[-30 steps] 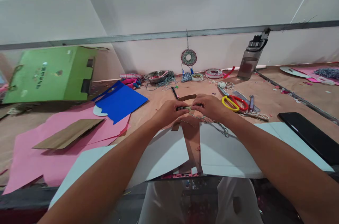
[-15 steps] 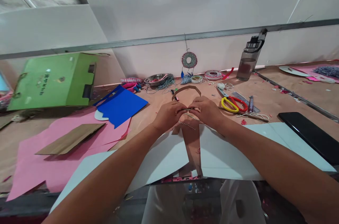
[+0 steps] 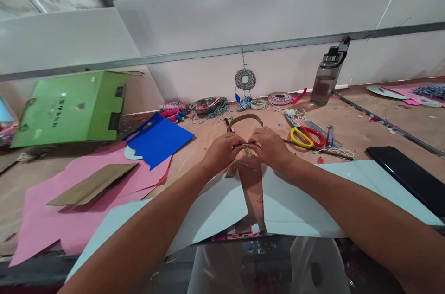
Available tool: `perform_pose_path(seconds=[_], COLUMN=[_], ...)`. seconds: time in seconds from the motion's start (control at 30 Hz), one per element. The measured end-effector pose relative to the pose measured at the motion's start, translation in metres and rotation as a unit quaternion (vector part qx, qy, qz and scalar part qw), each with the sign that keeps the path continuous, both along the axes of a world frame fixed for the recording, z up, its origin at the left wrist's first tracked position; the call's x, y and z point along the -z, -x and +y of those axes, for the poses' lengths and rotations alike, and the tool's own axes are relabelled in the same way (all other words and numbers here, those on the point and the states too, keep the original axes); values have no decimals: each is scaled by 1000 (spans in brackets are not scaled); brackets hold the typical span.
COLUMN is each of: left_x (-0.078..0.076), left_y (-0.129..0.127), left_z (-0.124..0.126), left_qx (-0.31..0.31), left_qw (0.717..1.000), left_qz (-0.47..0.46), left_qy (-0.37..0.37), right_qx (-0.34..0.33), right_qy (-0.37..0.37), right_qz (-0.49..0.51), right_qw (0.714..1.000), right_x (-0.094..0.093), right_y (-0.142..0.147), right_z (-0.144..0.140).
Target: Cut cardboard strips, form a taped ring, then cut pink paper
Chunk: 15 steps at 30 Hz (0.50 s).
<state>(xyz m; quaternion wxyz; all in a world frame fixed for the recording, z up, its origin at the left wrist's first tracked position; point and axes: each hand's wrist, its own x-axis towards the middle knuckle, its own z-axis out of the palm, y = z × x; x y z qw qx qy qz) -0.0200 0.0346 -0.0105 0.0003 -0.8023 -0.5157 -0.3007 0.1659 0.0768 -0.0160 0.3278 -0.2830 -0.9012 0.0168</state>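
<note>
My left hand (image 3: 222,150) and my right hand (image 3: 270,145) meet at the middle of the table, both pinched on a brown cardboard ring (image 3: 243,120) that arches up behind my fingers. A thin twisted cord (image 3: 245,163) runs between my fingertips and hangs just below them. The lower part of the ring is hidden by my hands. Beneath my wrists lie two white paper sheets (image 3: 295,201) with a strip of bare table between them.
Yellow-and-red scissors (image 3: 306,136), a water bottle (image 3: 325,81), a black phone (image 3: 406,175), a hanging woven ring (image 3: 245,79), a metal bowl (image 3: 205,105) with cord, blue card (image 3: 158,136), pink paper (image 3: 86,192), brown card (image 3: 92,182) and a green box (image 3: 69,106).
The cardboard ring has tipped up from nearly flat to standing behind my fingers. The loose cord that trailed to the right has been drawn in under my hands.
</note>
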Motion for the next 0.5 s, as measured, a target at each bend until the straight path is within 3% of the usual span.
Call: perform_pose_path(seconds=[0.13,0.33,0.5], left_x=[-5,-8,-8], left_y=[1,5,1], left_z=[2,1,-2], left_qx=[1,-53,8], left_qw=[999,992,993], left_qz=[-21,-80,-52], left_qy=[44,85,103], right_qx=[8,62,15], right_qy=[4,56,55], right_qz=[0,15,1], right_qw=[1000,996,998], right_x=[-2,-1,-1], right_y=[-4,-9,-5], right_z=[5,14,9])
